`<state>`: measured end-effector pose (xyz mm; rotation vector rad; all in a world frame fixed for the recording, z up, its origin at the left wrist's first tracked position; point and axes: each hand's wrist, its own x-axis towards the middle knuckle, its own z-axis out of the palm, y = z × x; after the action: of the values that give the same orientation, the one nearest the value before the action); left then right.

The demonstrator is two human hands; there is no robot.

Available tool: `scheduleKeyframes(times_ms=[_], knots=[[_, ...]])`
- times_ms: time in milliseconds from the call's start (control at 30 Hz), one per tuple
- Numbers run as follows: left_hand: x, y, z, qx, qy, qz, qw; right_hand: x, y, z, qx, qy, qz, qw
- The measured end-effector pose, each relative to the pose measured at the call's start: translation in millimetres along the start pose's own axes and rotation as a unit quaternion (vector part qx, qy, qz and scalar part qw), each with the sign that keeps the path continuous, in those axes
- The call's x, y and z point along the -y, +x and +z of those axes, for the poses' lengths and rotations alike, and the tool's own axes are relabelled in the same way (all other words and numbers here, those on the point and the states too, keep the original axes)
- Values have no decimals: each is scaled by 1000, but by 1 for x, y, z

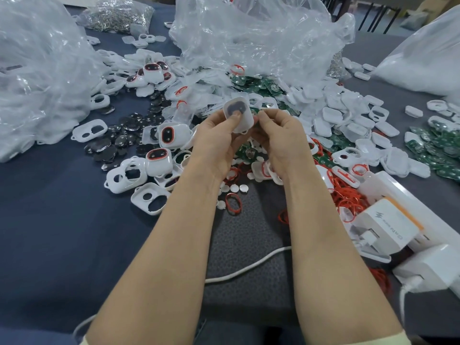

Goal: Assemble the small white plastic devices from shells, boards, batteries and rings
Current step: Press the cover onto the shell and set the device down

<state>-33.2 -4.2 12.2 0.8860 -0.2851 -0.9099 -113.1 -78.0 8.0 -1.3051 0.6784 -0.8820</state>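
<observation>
Across the dark counter (pixel 49 232), clear plastic bags (pixel 249 33) sit behind loose heaps of white shells (pixel 348 115), green boards (pixel 258 83) and red rings (pixel 346 192), likely kept within easy reach. Above them the left grip (pixel 219 135) pinches one shell (pixel 245 122), raised for inspection, with the thumb pressing its dark insert. The right grip (pixel 281 135) curls beside the shell's edge; whether it holds anything I cannot tell.

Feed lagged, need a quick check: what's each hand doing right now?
Left hand: holds the white shell, thumb on it.
Right hand: fingers curled beside the shell; hold cannot be told.
</observation>
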Motion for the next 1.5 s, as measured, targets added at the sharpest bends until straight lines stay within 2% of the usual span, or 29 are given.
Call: scheduleKeyframes(times_ms=[133,267,367,467,600,767,1033,1100,1167,1233,1300,1333,1400,1500], knots=[[-1,-1,1,32,-44,-23,998,2,2,-2,9,126,16,992],[-2,-1,0,44,-90,-29,995,1,1,3,17,190,16,981],[-1,-2,1,41,-88,-19,995,-1,-1,7,-2,188,18,982],[1,-1,3,19,-72,-2,997,-3,-1,10,-27,129,3,991],[4,1,3,0,-59,13,998,-3,-2,9,-21,91,9,996],[4,2,1,3,-71,-3,997,-1,-2,6,-3,161,52,986],[-5,-3,0,42,-191,-86,977,3,-5,14,23,244,15,969],[-5,-4,0,49,-185,-73,979,1,-5,17,-5,201,-5,980],[-4,-3,-1,45,-142,-48,988,0,-4,12,-65,46,-33,996],[-1,-1,-2,23,-72,-14,997,-2,-2,3,-136,-151,-53,978],[3,1,-3,1,22,22,1000,0,-2,-4,-170,-273,-89,943],[5,2,-4,-4,75,38,996,2,-2,-6,-164,-305,-109,932],[7,3,-5,-2,157,58,986,5,-2,-8,-115,-314,-126,934],[6,2,-6,13,218,64,974,9,-6,-9,-21,-325,-116,938]])
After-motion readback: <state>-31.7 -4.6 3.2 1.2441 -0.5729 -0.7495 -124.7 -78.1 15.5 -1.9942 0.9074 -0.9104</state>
